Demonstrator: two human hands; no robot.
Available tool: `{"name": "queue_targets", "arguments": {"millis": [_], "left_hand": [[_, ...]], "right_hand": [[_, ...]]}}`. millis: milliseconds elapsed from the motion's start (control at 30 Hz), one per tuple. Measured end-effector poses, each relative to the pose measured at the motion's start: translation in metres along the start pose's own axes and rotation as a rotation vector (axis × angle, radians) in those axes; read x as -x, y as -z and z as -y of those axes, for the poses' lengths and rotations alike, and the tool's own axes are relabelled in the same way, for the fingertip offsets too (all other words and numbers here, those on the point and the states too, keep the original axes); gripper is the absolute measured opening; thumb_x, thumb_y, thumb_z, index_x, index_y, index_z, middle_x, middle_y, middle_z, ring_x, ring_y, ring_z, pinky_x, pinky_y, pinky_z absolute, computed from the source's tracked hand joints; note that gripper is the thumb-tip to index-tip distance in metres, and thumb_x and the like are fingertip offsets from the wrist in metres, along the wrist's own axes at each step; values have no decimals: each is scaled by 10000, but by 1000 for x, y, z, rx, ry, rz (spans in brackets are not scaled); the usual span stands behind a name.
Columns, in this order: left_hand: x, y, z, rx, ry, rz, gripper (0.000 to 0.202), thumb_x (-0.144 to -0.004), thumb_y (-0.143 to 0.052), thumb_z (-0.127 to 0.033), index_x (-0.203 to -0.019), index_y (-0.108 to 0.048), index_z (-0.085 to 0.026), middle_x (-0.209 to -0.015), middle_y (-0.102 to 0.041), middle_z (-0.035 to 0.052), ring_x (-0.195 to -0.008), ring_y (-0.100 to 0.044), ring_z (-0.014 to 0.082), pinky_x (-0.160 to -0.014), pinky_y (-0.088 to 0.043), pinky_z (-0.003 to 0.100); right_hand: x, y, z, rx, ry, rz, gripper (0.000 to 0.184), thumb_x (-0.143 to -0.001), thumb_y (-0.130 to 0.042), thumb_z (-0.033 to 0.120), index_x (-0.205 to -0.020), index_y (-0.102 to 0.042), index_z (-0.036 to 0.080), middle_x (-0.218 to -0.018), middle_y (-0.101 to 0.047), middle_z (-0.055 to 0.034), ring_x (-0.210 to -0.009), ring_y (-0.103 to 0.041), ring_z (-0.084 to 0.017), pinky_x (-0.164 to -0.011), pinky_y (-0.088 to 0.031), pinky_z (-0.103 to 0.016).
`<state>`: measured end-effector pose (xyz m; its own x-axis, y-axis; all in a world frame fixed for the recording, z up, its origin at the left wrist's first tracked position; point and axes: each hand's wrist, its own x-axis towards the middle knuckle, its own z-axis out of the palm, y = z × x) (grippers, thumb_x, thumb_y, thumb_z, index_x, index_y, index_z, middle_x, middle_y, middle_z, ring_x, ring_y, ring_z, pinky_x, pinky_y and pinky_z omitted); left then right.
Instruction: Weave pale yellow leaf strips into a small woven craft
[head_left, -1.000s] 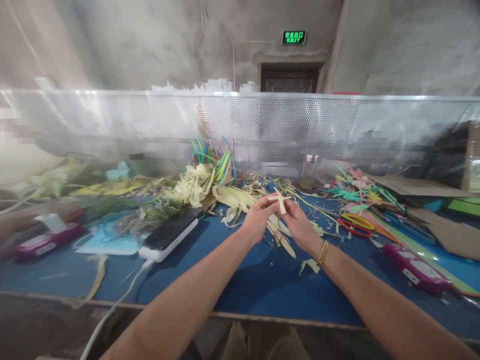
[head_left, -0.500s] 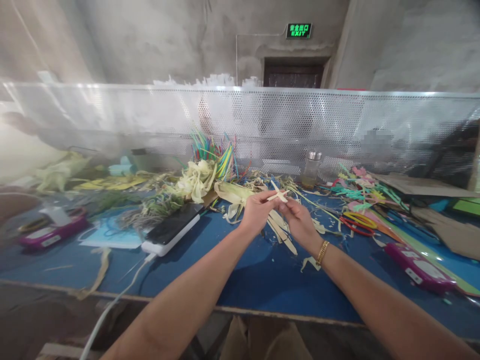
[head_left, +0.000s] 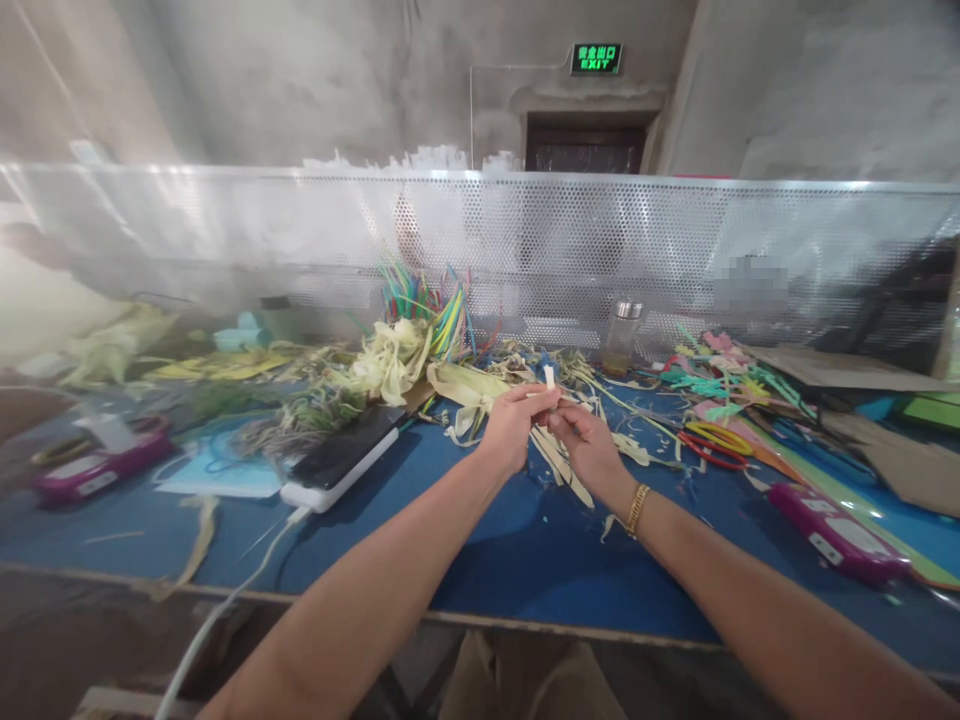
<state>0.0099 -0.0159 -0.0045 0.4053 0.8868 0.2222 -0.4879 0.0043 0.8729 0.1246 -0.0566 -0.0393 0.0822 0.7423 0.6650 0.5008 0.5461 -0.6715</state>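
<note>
My left hand [head_left: 515, 425] is closed in a pinch on a pale corn husk strip [head_left: 550, 377], whose short end stands up above the fingertips. Close against it, my right hand [head_left: 589, 440] has its fingers bent in at the same small piece, just below that end. Most of the piece is hidden by the fingers. Cut husk strips [head_left: 553, 460] lie on the table beneath both hands. A wide pale green husk [head_left: 466, 385] rests just left of them, with a bunch of crumpled husks [head_left: 394, 360] beyond.
Red and yellow scissors [head_left: 718, 440] lie to the right, near a purple device [head_left: 836, 532]. A phone on a white power bank [head_left: 341, 460] sits at left, its cable crossing the table edge. A glass bottle [head_left: 621, 338] stands before the perforated metal screen [head_left: 487, 230].
The star-shaped crossing of husk strips seen above the fingers has turned or folded down; only one upright end shows now. My right hand has shifted slightly left.
</note>
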Motion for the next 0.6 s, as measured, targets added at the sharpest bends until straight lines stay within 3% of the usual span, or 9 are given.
{"name": "queue_targets", "arguments": {"millis": [167, 267, 333, 467, 600], "left_hand": [[-4, 5, -1, -91, -20, -14, 191, -559, -769, -306, -658, -705, -156, -673, -662, 42, -650, -574, 145, -660, -435, 285], [-7, 9, 2, -231, -51, 44, 176, -590, -751, -322, -674, -722, -170, -703, -689, 55, -699, -600, 173, -706, -445, 303], [-8, 11, 6, -340, -64, 106, 175, -605, -737, -327, -680, -729, -170, -697, -692, 55, -688, -597, 175, -689, -441, 297], [-9, 14, 13, -550, -119, 127, 181, -610, -724, -339, -684, -737, -175, -667, -677, 32, -644, -569, 163, -610, -410, 269], [-8, 15, 14, -543, -105, 184, 208, -613, -732, -357, -710, -739, -173, -671, -671, 27, -654, -571, 156, -643, -417, 273]], "right_hand": [[-11, 24, -8, -102, -173, 143, 208, -769, -606, 375, -895, -709, 246, -939, -686, -36, -946, -587, -228, -914, -408, -398], [-19, 45, -8, -174, -262, 5, 276, -762, -606, 372, -987, -699, 241, -940, -694, -34, -934, -595, -209, -905, -408, -380], [-21, 51, -4, -186, -286, 21, 277, -770, -601, 413, -957, -708, 238, -944, -693, -33, -929, -592, -199, -889, -408, -362], [-19, 41, 4, -193, -233, 89, 192, -703, -681, 405, -686, -691, 214, -800, -679, -20, -819, -591, -184, -807, -426, -327], [-17, 30, 2, -334, -287, -7, 215, -669, -712, 398, -614, -630, 207, -624, -601, 13, -655, -533, -141, -702, -425, -292]]}}
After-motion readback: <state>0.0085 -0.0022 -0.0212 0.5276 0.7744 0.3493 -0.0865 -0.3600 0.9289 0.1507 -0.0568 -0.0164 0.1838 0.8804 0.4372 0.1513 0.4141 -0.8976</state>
